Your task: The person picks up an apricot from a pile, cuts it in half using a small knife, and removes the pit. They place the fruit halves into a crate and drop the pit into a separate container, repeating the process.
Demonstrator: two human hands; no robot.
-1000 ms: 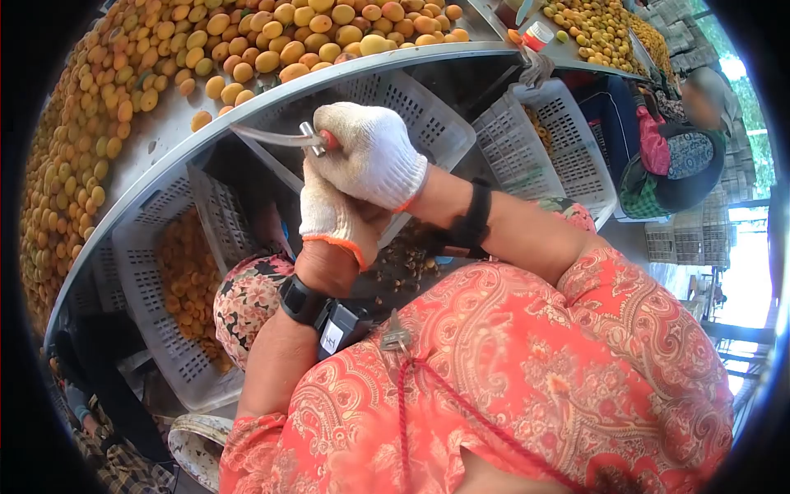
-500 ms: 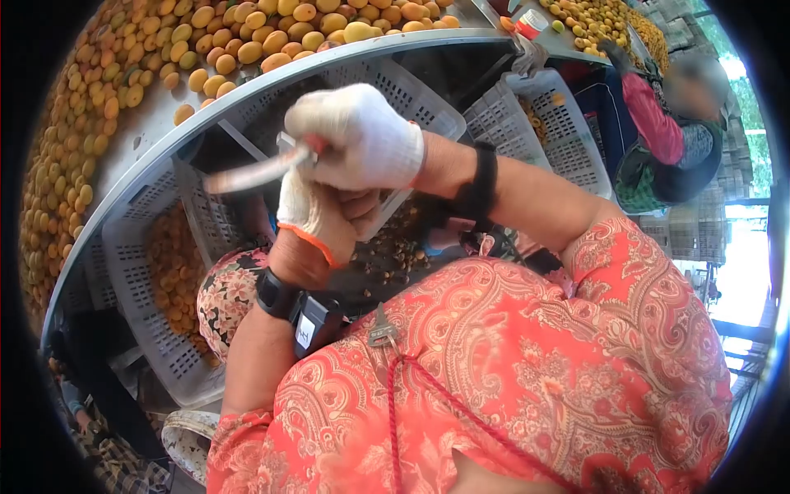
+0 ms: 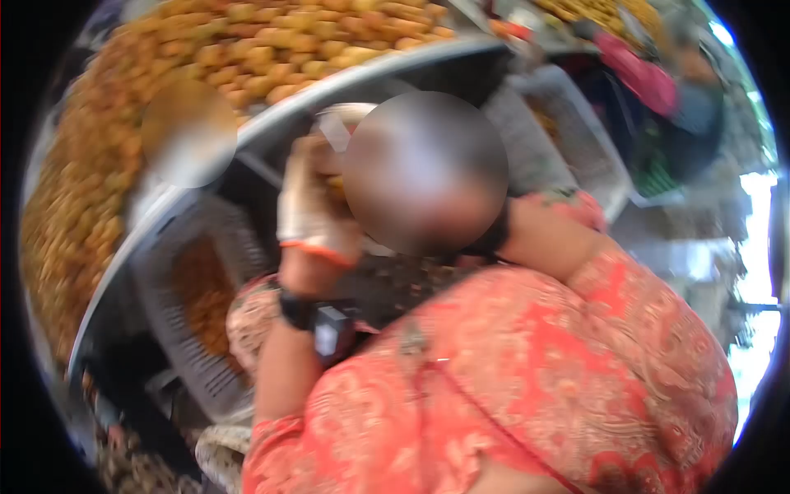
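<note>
White-gloved left hand (image 3: 313,202) | grip: curled round yellowish piece (image 3: 336,186) | right hand (image 3: 378,148): blurred, unclear

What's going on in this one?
A person in a red patterned top has both hands close together near a metal-rimmed table heaped with yellow-orange fruit. The left hand wears a white, orange-cuffed glove. Blur hides most of the right hand and whatever it may hold.

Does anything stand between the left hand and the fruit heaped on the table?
Yes: the table's metal rim runs between the left hand and the fruit. Blur could hide anything smaller.
</note>
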